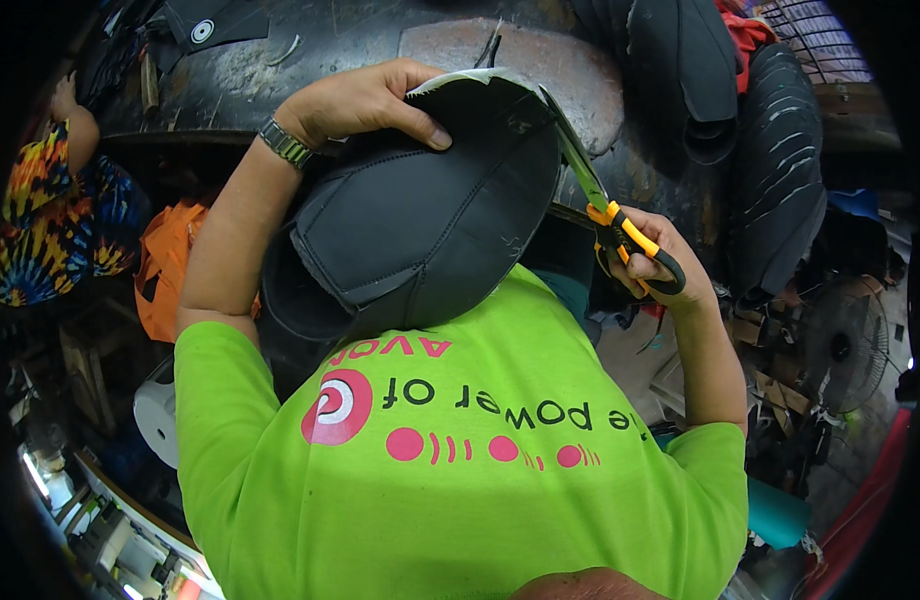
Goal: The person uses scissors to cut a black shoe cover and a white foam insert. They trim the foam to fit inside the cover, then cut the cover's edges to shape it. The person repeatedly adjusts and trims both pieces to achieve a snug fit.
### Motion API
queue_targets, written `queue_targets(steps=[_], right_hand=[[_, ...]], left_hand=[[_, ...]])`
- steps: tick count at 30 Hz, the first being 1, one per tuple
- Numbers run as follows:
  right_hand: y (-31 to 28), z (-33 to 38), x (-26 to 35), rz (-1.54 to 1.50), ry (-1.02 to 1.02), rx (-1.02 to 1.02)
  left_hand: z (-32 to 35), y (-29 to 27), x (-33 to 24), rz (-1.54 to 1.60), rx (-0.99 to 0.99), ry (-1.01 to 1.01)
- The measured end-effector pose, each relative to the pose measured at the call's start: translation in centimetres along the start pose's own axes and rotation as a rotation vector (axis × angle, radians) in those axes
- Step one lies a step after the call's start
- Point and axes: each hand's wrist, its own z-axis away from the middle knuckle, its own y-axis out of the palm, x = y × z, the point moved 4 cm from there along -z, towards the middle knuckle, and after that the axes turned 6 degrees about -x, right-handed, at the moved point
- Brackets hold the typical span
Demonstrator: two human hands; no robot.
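A black stitched cover (410, 215) of leather-like material hangs curved in front of my chest. My left hand (365, 105) grips its upper edge, thumb on the black face, beside a ragged pale strip (460, 80) of backing. In my right hand (660, 255) are scissors (630, 235) with orange and black handles, my fingers through the loops. Their long blades point up and to the left along the cover's right edge, the tips close to its upper corner. Whether the blades have the material between them is hard to see.
Beyond the cover stands a dark, worn worktable (350, 50). More black covers (780, 170) lie stacked at its right. An orange bag (163, 265) is by my left arm, and a fan (845, 345) stands at the right. Another person in a tie-dye shirt (40, 190) is at the far left.
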Motion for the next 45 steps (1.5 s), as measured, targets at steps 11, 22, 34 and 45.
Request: queue_targets(steps=[11, 22, 34, 45], right_hand=[[1.4, -0.1, -0.5, -0.029, -0.011, 0.003], [-0.5, -0.1, 0.1, 0.053, 0.063, 0.077], [-2.9, -1.0, 1.6, 0.187, 0.012, 0.124], [-4.9, -0.8, 2.1, 0.245, 0.034, 0.045]], left_hand=[[-0.2, 0.3, 0.3, -0.043, 0.074, 0.046], [-0.5, 1.4, -0.3, -0.049, 0.133, 0.04], [-1.2, 2.0, -0.2, -0.069, 0.161, 0.035], [-1.7, 2.1, 0.1, -0.106, 0.189, 0.026]])
